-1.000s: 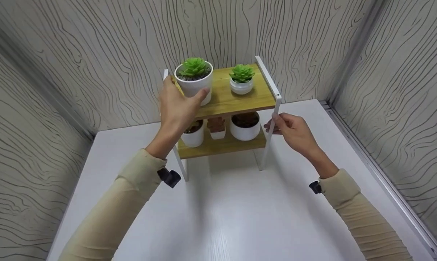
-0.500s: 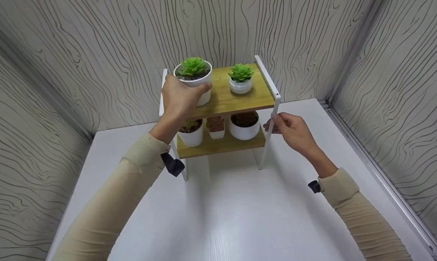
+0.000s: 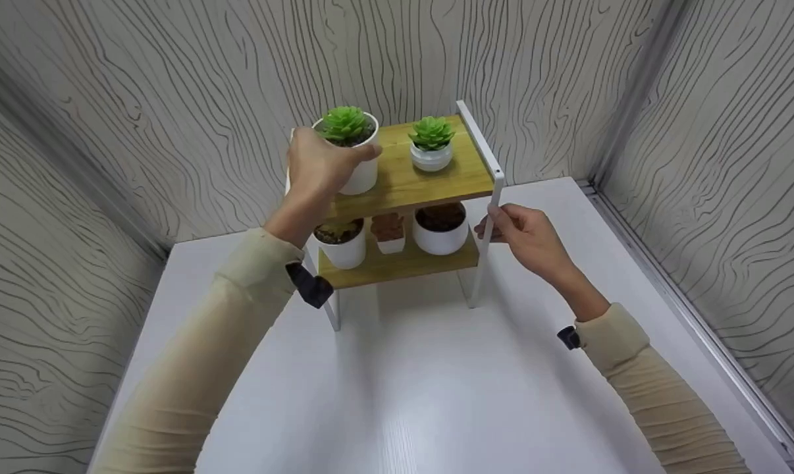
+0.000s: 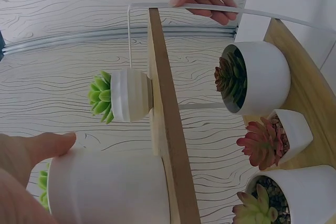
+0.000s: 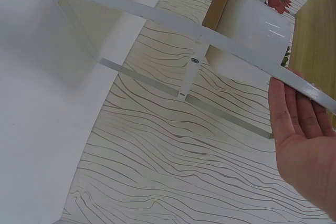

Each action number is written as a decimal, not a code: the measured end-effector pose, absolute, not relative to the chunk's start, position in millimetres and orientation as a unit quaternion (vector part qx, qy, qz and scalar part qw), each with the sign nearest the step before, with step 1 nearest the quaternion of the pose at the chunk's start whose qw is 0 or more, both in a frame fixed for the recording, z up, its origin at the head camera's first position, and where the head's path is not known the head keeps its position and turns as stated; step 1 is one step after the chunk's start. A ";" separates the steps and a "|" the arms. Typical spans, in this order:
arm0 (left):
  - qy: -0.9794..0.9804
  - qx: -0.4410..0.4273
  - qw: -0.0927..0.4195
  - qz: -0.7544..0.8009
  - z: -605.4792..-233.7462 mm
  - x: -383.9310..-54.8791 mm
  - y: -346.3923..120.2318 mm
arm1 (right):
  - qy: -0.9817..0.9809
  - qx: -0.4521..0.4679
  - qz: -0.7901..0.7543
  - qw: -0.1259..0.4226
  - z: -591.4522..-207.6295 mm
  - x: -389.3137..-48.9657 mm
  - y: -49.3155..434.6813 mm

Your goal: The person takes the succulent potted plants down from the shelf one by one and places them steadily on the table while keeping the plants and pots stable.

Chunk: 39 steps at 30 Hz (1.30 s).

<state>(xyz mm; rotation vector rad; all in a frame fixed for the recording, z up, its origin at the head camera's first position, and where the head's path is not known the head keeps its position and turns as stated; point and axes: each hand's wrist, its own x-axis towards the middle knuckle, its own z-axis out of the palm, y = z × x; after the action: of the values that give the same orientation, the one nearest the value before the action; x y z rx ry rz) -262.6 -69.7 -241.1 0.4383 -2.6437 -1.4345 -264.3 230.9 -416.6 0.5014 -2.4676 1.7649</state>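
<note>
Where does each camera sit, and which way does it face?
Head: on the person's head, forward and down at the two-tier shelf; left hand, right hand and both sleeves show.
Left wrist: worn there, picture turned sideways, looking across the shelf; part of the left hand shows on the large white pot.
Right wrist: worn there, facing the white frame at the shelf's right end; right hand shows.
Head and left wrist share the small upper pot.

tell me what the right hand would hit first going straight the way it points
First the white frame leg that the right hand holds; past it, likely the wide white pot on the lower shelf, though depth is unclear.
</note>
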 end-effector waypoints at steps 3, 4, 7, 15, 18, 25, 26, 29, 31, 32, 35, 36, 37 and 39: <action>-0.868 0.145 0.038 -0.474 -239.6 -263.6 -71.1 | -0.807 0.160 0.567 0.033 -417.2 -263.7 230.4; -0.867 0.146 0.033 -0.474 -239.1 -264.1 -71.5 | -0.809 0.160 0.565 0.032 -417.3 -263.5 230.3; -0.868 0.149 0.025 -0.474 -238.1 -265.9 -72.5 | -0.809 0.161 0.564 0.029 -417.6 -263.0 230.0; -0.871 0.149 0.014 -0.469 -240.7 -269.8 -70.2 | -0.813 0.154 0.560 0.029 -418.3 -262.8 230.5; -0.866 0.158 0.003 -0.474 -239.2 -270.9 -70.5 | -0.808 0.157 0.567 0.025 -417.9 -263.1 229.7; -0.865 0.155 -0.012 -0.476 -231.6 -274.7 -72.6 | -0.807 0.159 0.569 0.027 -416.1 -263.9 228.6; -0.867 0.151 -0.012 -0.474 -230.7 -275.6 -72.3 | -0.807 0.160 0.568 0.028 -416.1 -264.0 228.9; -0.871 0.142 -0.015 -0.471 -228.6 -277.2 -71.5 | -0.807 0.160 0.568 0.032 -416.4 -263.8 229.7; -0.871 0.138 -0.018 -0.472 -228.1 -277.7 -71.3 | -0.807 0.159 0.567 0.034 -416.5 -263.7 230.0; -0.871 0.138 -0.020 -0.470 -227.8 -277.8 -71.5 | -0.807 0.159 0.567 0.034 -416.4 -263.6 230.1; -0.876 0.138 -0.018 -0.462 -228.3 -277.4 -73.1 | -0.805 0.160 0.569 0.035 -416.5 -263.9 230.2; -0.877 0.136 -0.016 -0.460 -228.9 -277.3 -73.7 | -0.805 0.161 0.570 0.035 -416.5 -264.1 230.3; -0.878 0.135 -0.013 -0.458 -229.4 -277.0 -74.3 | -0.804 0.162 0.571 0.036 -416.7 -264.1 230.4; -0.881 0.133 -0.010 -0.455 -230.5 -276.8 -74.9 | -0.803 0.161 0.573 0.036 -417.4 -263.9 231.0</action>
<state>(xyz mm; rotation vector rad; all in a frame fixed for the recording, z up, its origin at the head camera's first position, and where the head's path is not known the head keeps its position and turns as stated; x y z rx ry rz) -276.8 -74.9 -230.5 0.4200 -2.7850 -1.4375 -263.9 231.0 -417.4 0.4957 -2.4648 1.7602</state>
